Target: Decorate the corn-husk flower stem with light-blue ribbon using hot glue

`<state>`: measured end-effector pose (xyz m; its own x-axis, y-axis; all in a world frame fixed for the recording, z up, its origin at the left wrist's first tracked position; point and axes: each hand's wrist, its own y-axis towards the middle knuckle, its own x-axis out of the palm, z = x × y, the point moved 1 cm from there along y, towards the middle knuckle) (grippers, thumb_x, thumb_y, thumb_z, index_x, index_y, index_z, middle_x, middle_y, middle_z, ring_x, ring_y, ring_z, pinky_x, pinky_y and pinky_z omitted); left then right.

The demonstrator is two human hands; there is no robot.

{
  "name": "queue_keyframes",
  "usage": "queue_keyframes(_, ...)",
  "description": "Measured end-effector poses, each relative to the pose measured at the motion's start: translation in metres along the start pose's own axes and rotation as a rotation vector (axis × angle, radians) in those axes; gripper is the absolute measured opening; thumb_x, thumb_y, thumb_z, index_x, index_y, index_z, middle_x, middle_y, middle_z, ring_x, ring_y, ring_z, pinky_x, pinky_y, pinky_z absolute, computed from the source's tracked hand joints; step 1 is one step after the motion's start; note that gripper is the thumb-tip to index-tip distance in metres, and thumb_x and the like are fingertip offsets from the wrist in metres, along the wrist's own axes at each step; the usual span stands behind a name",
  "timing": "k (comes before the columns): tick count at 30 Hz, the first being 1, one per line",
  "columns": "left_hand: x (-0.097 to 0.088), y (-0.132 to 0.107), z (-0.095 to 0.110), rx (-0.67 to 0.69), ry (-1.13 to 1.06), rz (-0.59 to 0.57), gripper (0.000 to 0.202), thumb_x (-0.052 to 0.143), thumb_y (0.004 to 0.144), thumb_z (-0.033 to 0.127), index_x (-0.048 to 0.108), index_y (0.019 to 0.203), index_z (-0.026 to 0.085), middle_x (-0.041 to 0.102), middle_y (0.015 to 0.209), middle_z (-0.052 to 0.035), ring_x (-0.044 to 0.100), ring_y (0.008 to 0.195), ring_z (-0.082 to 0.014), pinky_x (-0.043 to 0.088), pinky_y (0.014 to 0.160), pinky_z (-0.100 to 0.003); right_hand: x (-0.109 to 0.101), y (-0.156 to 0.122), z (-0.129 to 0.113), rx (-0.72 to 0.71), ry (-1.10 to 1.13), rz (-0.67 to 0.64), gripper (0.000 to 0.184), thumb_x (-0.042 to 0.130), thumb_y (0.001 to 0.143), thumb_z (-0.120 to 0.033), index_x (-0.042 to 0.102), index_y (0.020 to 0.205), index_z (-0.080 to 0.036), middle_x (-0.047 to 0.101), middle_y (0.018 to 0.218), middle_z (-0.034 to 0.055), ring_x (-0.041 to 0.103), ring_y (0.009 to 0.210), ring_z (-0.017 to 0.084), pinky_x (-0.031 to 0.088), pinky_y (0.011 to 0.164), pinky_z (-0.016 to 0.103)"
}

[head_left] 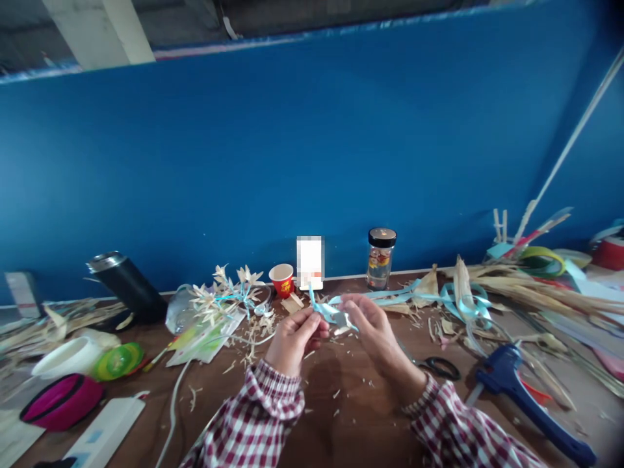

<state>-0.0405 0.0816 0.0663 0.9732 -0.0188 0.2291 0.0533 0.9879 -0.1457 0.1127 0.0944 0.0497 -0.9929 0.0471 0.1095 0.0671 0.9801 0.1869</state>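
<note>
Over the middle of the brown table (351, 416), my left hand (294, 339) and my right hand (366, 325) pinch a light blue ribbon (336, 313) between them. The fingers of both hands are closed on its folded part. The ribbon's long tail (429, 296) trails off to the right across the table. Both my sleeves are red and white plaid.
A blue glue gun (517, 390) and black scissors (439, 367) lie to the right, near dried husks (526, 286). Straw flowers (219, 299), a red cup (283, 279), a glass jar (381, 257) and a black flask (127, 283) stand by the blue wall (312, 149). Bowls (73, 357) sit at left.
</note>
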Motion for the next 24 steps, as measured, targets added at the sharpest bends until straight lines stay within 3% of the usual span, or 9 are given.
queue_keyframes(3,-0.010,-0.014,0.039,0.241,0.122,0.005,0.020,0.072,0.068,0.036,0.070,0.072,0.016,0.067,0.064,-0.0032,0.061,0.057,-0.0100,0.045,0.047,-0.016,-0.006,-0.001,-0.016,0.047,0.079,0.010,0.033,0.060,0.079,-0.043,0.061,0.098,-0.016,0.067,0.084,0.0061,0.059,0.071,0.014,0.045,0.063,0.026)
queue_keyframes(5,-0.017,-0.025,0.068,0.357,0.077,0.009,0.019,0.073,0.067,0.034,0.070,0.069,0.015,0.067,0.061,-0.0020,0.059,0.055,-0.0086,0.043,0.045,-0.014,-0.011,-0.003,-0.031,0.050,0.093,-0.007,0.033,0.061,0.078,-0.043,0.061,0.097,-0.016,0.067,0.083,0.0055,0.058,0.070,0.014,0.045,0.062,0.025)
queue_keyframes(9,-0.029,-0.045,0.122,0.421,-0.076,0.114,0.019,0.075,0.066,0.027,0.069,0.079,0.015,0.070,0.072,-0.0042,0.065,0.069,-0.0121,0.041,0.041,-0.010,-0.020,-0.020,-0.066,0.022,0.078,-0.046,0.032,0.062,0.077,-0.042,0.062,0.096,-0.017,0.066,0.082,0.0051,0.057,0.069,0.013,0.045,0.061,0.025)
queue_keyframes(12,-0.038,-0.054,0.142,0.426,-0.166,0.215,0.019,0.074,0.068,0.023,0.068,0.084,0.015,0.072,0.078,-0.0050,0.068,0.072,-0.0145,0.044,0.040,-0.010,-0.029,-0.043,-0.083,0.014,0.022,-0.033,0.028,0.062,0.077,-0.042,0.063,0.093,-0.019,0.065,0.077,0.0027,0.055,0.065,0.012,0.044,0.060,0.023)
queue_keyframes(15,-0.050,-0.061,0.141,0.386,-0.258,0.279,0.013,0.070,0.072,0.016,0.068,0.085,0.014,0.072,0.074,-0.0040,0.069,0.069,-0.0136,0.053,0.049,-0.013,-0.043,-0.072,-0.083,0.003,-0.025,0.012,0.027,0.062,0.076,-0.043,0.063,0.090,-0.020,0.064,0.075,0.0021,0.055,0.066,0.013,0.044,0.060,0.023)
queue_keyframes(19,-0.057,-0.074,0.119,0.306,-0.371,0.367,0.012,0.060,0.079,0.007,0.068,0.086,0.013,0.071,0.070,-0.0026,0.069,0.064,-0.0107,0.055,0.054,-0.013,-0.060,-0.108,-0.069,0.069,-0.090,-0.018,0.033,0.061,0.076,-0.046,0.063,0.094,-0.019,0.061,0.069,0.0015,0.053,0.059,0.013,0.044,0.052,0.023)
queue_keyframes(22,-0.049,-0.086,0.099,0.222,-0.413,0.385,0.016,0.055,0.081,0.002,0.067,0.086,0.011,0.071,0.070,-0.0034,0.069,0.063,-0.0112,0.056,0.053,-0.014,-0.064,-0.132,-0.062,0.065,-0.183,-0.074,0.033,0.057,0.078,-0.048,0.064,0.092,-0.019,0.064,0.072,0.0035,0.058,0.068,0.017,0.048,0.059,0.025)
queue_keyframes(24,-0.037,-0.093,0.086,0.181,-0.442,0.371,0.019,0.050,0.083,0.000,0.066,0.086,0.010,0.071,0.068,-0.0043,0.069,0.061,-0.0110,0.056,0.051,-0.014,-0.062,-0.147,-0.059,0.040,-0.276,-0.182,0.034,0.054,0.080,-0.048,0.065,0.093,-0.020,0.068,0.081,0.0064,0.061,0.075,0.020,0.049,0.066,0.026)
